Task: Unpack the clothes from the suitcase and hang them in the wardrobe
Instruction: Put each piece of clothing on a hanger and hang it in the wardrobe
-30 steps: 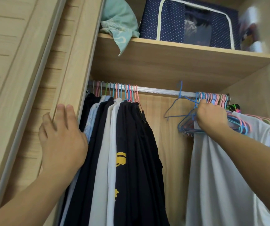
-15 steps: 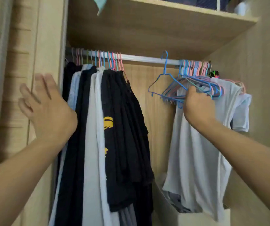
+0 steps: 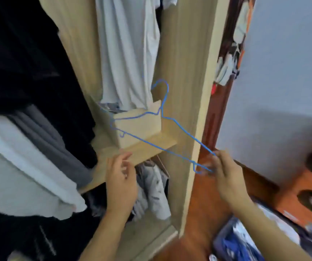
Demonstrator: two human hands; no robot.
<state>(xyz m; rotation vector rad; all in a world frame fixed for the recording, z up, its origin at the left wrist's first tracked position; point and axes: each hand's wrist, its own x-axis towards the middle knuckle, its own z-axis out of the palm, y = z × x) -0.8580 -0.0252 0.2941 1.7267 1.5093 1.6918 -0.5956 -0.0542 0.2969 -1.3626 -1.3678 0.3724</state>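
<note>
Fingers of the right hand [image 3: 224, 178] are pinching a bare blue hanger [image 3: 159, 132] by one end, probably for loading; the left hand [image 3: 120, 178] is hovering, loosely open.

Both forearms reached up from 6 o'clock. The right hand [image 3: 224, 178], at 3 o'clock, pinched one end of a blue wire hanger [image 3: 151, 129] between curled fingers. The left hand [image 3: 121, 183], near centre, hung free, fingers loosely bent toward 12 o'clock.
</note>
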